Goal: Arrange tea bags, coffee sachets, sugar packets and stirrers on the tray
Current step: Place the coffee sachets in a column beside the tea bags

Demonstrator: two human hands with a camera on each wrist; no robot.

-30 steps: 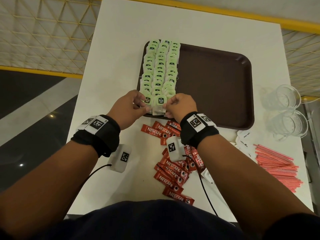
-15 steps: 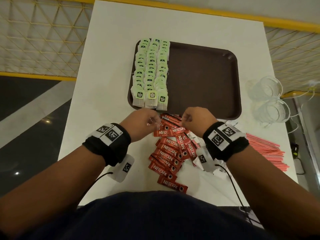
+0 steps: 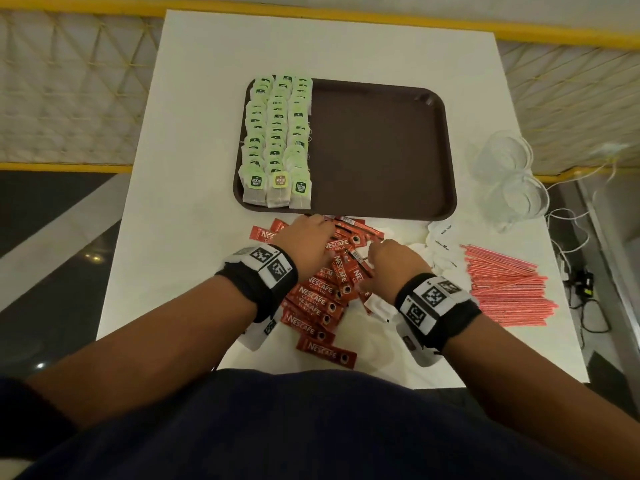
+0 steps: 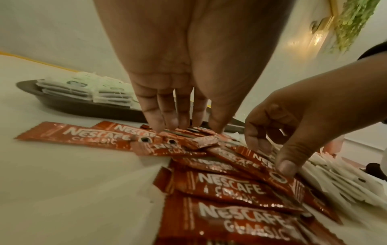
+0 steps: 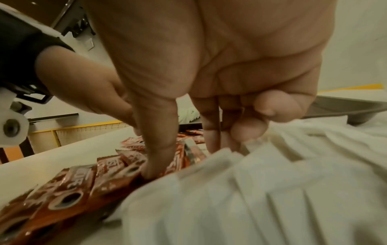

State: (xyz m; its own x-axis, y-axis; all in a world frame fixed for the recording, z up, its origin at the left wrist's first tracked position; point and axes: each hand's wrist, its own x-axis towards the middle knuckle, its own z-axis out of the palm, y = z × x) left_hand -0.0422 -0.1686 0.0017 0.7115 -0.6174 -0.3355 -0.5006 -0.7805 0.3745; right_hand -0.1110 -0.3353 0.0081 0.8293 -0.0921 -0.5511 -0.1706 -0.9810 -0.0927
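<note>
The brown tray (image 3: 377, 150) lies mid-table, its left part filled with three columns of green-tagged tea bags (image 3: 277, 140). Just in front of it is a loose pile of red coffee sachets (image 3: 318, 299). My left hand (image 3: 308, 237) reaches over the pile's far end, and its straight fingertips (image 4: 159, 124) touch sachets (image 4: 230, 185) close to the tray's near rim. My right hand (image 3: 391, 258) hovers over the pile's right side. Its thumb (image 5: 155, 165) and forefinger rest apart on sachets (image 5: 69, 187), lifting none, and its last fingers are curled in.
White sugar packets (image 3: 443, 244) lie right of the sachets, under my right palm (image 5: 272, 182). A fan of red stirrers (image 3: 505, 289) lies further right. Two clear glasses (image 3: 509, 174) stand beside the tray's right rim, with white cables (image 3: 571, 230) at the table's right edge.
Both hands let go of the front tea bags at the tray's near edge. They drew back toward me and came down onto the sachet pile.
</note>
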